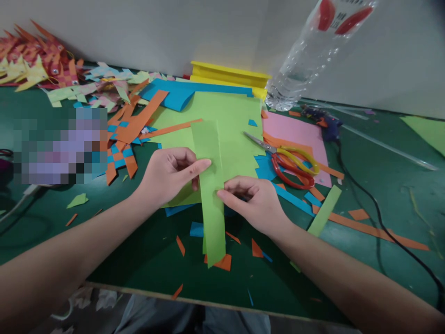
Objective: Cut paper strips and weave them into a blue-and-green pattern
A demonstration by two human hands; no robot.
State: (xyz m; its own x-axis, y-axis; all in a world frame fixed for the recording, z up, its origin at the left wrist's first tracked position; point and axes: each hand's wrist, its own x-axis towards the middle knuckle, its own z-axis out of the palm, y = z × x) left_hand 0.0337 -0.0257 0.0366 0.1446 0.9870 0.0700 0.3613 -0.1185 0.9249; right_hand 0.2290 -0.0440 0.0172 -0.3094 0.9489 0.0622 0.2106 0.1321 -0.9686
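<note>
In the centre of the frame a light green paper strip (212, 218) stands lengthwise, its upper end over a larger green sheet (239, 111) and its lower end above the dark green table (149, 269). The left hand (170, 174) is closed on the strip's left edge, thumb laid across the front and fingers behind. The right hand (253, 199) pinches the right edge a little lower, thumb against the near face. The two hands are apart, with only the paper between them.

The strip should be very light and rather soft: stiff enough to keep its line between two grips, yet likely to bow or crease if squeezed in the middle. It looks dry and matt, so slipping seems a small worry; a stray crease or tear is the likelier harm. The long edges are the places to take it, with flat thumbs and little pressure. A second layer seems to show at the lower left edge, though the view there is too poor to say whether it is a fold or another piece.

Right of centre lie scissors (276, 150) with red and yellow handles (blades slightly parted), pointing toward the upper left. Orange scraps (257, 248) are strewn at lower centre.
</note>
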